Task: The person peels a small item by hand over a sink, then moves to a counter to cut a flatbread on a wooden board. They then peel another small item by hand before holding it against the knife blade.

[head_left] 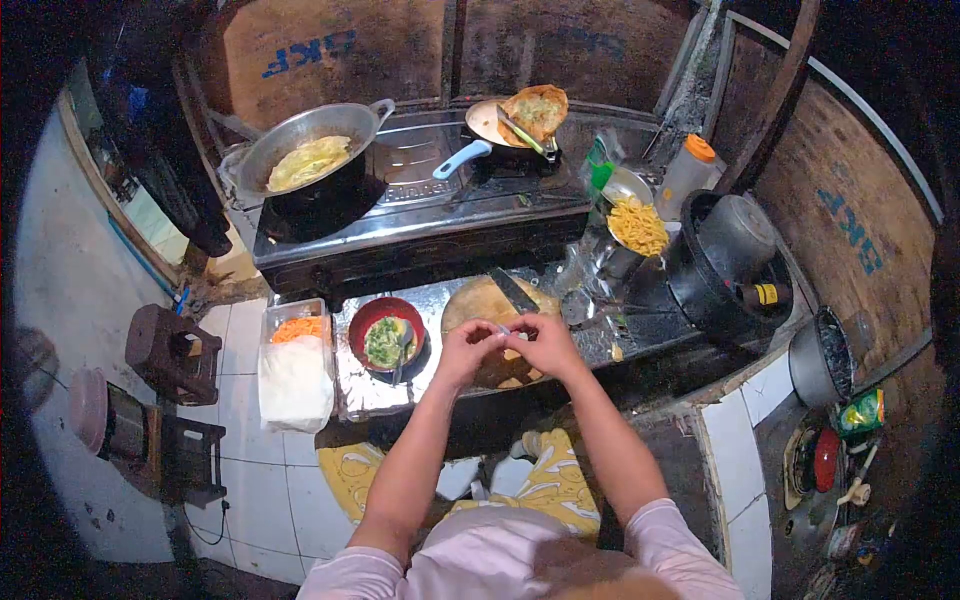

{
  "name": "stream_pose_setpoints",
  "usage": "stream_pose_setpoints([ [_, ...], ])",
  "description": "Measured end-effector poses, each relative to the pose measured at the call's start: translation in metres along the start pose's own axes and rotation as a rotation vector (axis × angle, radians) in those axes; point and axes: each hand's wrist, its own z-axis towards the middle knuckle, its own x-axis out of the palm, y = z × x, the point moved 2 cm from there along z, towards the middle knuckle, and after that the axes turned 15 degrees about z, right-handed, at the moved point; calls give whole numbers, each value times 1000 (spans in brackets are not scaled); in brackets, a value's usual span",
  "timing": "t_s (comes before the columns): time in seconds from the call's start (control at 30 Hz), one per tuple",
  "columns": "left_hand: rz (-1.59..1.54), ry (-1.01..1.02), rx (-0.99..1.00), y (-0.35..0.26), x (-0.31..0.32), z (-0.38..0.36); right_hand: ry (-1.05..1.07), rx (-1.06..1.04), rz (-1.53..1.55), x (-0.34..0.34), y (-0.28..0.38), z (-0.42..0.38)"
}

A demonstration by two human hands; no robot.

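pale small item (503, 329) pinched crosswise between left hand (465, 350) and right hand (545, 345).

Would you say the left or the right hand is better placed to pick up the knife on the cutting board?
Probably the right hand: the knife lies just beyond it on the cutting board. The left hand sits nearer the red bowl. Both hands pinch a small item together.

Your low counter (372, 398) is covered in foil. Take the round cutting board (478, 305) as your mark: a knife (514, 291) lies on it, the red bowl (386, 332) sits just left, and the plastic container (295, 362) stands further left.
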Motion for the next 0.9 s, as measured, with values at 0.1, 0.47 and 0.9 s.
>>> stream_pose_setpoints([
  [0.1, -165, 1, -91, 1, 0, 1, 27, -10, 92, -2, 0, -1],
  [0.47, 100, -43, -40, 3, -5, 9, -10, 114, 277, -1, -15, 6],
  [0.9, -38, -67, -155, 18, 7, 10, -176, 79, 471, 6, -8, 4],
])
